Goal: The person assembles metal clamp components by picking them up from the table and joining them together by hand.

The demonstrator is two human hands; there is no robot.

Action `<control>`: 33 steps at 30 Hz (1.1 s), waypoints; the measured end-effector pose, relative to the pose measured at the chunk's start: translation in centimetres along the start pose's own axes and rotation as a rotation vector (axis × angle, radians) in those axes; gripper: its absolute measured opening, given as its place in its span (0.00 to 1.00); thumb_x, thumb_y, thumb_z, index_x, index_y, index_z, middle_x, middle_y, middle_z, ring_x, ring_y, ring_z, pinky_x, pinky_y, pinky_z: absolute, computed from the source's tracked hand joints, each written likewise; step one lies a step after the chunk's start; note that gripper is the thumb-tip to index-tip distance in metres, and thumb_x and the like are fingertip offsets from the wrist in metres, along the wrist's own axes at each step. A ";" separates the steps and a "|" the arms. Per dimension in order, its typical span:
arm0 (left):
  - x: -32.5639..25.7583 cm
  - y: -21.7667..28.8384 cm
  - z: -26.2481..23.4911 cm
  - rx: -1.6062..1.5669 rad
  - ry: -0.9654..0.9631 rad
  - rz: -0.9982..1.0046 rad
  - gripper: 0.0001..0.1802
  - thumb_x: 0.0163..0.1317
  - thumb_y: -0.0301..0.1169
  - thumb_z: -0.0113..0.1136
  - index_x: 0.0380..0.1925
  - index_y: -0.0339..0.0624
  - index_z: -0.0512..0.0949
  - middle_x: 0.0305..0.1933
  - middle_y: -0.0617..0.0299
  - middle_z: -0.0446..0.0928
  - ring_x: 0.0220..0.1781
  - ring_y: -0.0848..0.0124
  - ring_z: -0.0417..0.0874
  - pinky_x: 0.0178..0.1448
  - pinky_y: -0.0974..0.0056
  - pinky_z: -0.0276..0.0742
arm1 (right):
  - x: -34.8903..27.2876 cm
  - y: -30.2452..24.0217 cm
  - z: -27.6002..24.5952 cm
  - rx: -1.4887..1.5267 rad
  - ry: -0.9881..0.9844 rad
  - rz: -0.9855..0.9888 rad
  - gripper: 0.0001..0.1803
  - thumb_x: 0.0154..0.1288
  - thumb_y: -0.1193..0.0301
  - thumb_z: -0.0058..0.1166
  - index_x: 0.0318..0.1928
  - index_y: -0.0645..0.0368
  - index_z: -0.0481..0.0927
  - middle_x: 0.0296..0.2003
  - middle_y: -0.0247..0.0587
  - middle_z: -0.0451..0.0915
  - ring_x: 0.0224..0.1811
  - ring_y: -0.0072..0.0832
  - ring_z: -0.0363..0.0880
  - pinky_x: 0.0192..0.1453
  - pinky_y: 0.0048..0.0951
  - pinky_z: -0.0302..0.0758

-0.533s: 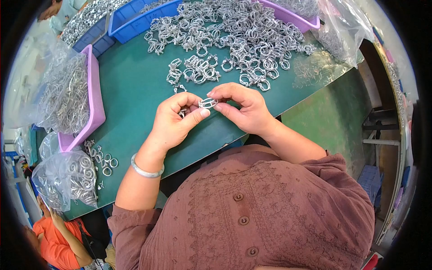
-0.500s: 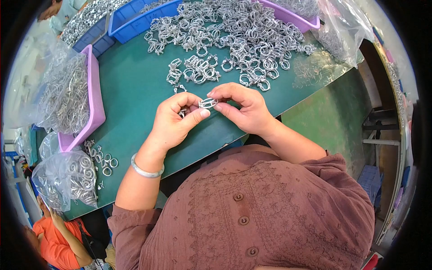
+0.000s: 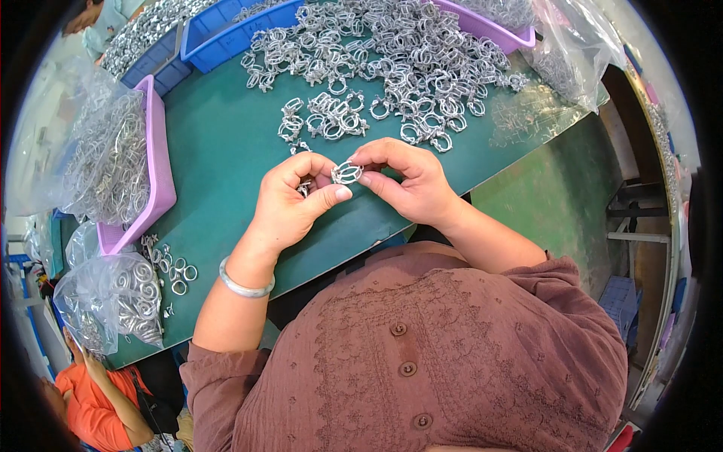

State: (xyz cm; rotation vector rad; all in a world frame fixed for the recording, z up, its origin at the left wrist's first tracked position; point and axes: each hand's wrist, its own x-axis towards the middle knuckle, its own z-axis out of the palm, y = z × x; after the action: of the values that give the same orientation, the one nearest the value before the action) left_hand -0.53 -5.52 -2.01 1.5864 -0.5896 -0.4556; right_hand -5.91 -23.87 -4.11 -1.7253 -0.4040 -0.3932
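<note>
Between my two hands, above the green table [image 3: 218, 151], is a silver metal ring piece [image 3: 347, 174] made of joined loops. My left hand [image 3: 297, 197] closes on its left side with thumb and fingers. More bits of metal show inside that hand's curled fingers, partly hidden. My right hand [image 3: 403, 177] pinches the ring piece's right side between thumb and fingertips. Just beyond the hands lies a small group of similar ring pieces [image 3: 337, 117], and behind it spreads a large heap of them [image 3: 422, 56].
A purple tray [image 3: 160, 181] holding bagged metal rings stands at the left, a clear bag of spiral parts [image 3: 138, 294] below it. Loose rings [image 3: 181, 276] lie beside that bag. Blue bins [image 3: 218, 38] line the back. A person in an orange shirt [image 3: 98, 407] is at the lower left.
The ring piece has turned slightly between my fingers, so its loops now face up more openly. Both hands stay almost in place.
</note>
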 end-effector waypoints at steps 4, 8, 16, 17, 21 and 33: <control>0.0 0.1 0.0 0.028 0.010 0.010 0.11 0.45 0.25 0.67 0.29 0.41 0.76 0.23 0.73 0.70 0.24 0.86 0.64 0.28 0.78 0.61 | 0.0 -0.1 -0.1 -0.022 -0.022 0.013 0.11 0.53 0.83 0.52 0.40 0.63 0.75 0.35 0.38 0.77 0.34 0.22 0.76 0.38 0.20 0.73; -0.1 0.0 0.0 0.034 0.015 0.006 0.11 0.44 0.25 0.68 0.29 0.41 0.76 0.23 0.74 0.70 0.23 0.86 0.64 0.27 0.79 0.60 | 0.0 -0.1 -0.1 -0.060 -0.034 0.019 0.12 0.53 0.84 0.52 0.40 0.64 0.75 0.35 0.38 0.77 0.36 0.23 0.77 0.40 0.21 0.74; -0.1 -0.1 0.1 0.070 0.028 0.053 0.12 0.43 0.23 0.67 0.29 0.41 0.75 0.24 0.73 0.69 0.24 0.85 0.64 0.27 0.78 0.61 | 0.1 -0.2 0.2 -0.048 0.014 -0.002 0.11 0.52 0.82 0.53 0.39 0.61 0.76 0.33 0.37 0.77 0.32 0.20 0.75 0.35 0.20 0.72; -0.1 -0.1 0.0 0.072 0.036 0.063 0.12 0.43 0.23 0.67 0.29 0.41 0.75 0.24 0.73 0.69 0.24 0.85 0.64 0.28 0.78 0.61 | 0.1 -0.2 0.2 -0.045 0.008 0.001 0.11 0.52 0.82 0.53 0.39 0.61 0.76 0.32 0.37 0.77 0.32 0.20 0.75 0.35 0.20 0.72; 0.0 -0.1 0.2 0.083 0.047 0.086 0.12 0.43 0.23 0.67 0.29 0.41 0.75 0.24 0.73 0.69 0.24 0.85 0.64 0.28 0.78 0.61 | 0.2 -0.2 0.1 -0.018 -0.003 0.019 0.11 0.52 0.83 0.53 0.39 0.61 0.77 0.33 0.37 0.77 0.32 0.20 0.75 0.35 0.19 0.72; 0.1 0.0 -0.1 0.091 0.086 0.031 0.18 0.45 0.21 0.63 0.38 0.37 0.72 0.24 0.70 0.67 0.27 0.81 0.67 0.31 0.76 0.64 | 1.5 -2.3 -4.8 -0.266 0.099 -0.160 0.09 0.49 0.82 0.56 0.34 0.61 0.77 0.31 0.39 0.77 0.33 0.28 0.77 0.36 0.24 0.73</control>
State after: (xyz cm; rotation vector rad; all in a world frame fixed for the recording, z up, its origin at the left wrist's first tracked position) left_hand -0.38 -5.48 -2.00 1.6726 -0.5753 -0.3391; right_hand -5.91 -28.12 -0.57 -1.9274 -0.4342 -0.6711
